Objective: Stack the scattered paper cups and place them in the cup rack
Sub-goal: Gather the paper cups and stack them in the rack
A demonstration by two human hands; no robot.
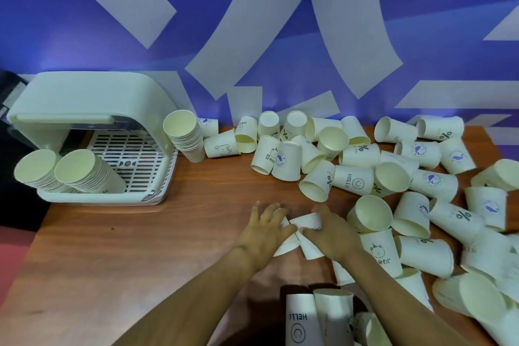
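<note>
Your left hand (266, 229) and right hand (332, 233) sit close together over two pale paper cups (304, 236) lying on their sides on the brown wooden table (140, 247). The fingers of both hands look spread and laid over the cups; whether either has closed round one, you cannot tell from here.

To do this step well, turn both cups the same way, mouth toward base, and slide one squarely into the other without crushing the thin rim. Then pick from the nearest scattered cups (393, 182) just to the right, so the stack grows without long reaches.

A finished stack of nested cups (186, 139) stands tilted beside the white plastic cup rack (92, 109) at the far left, and two more nested stacks (70, 174) already lean inside it. Many cups are still loose, so most of the work seems to remain.
</note>
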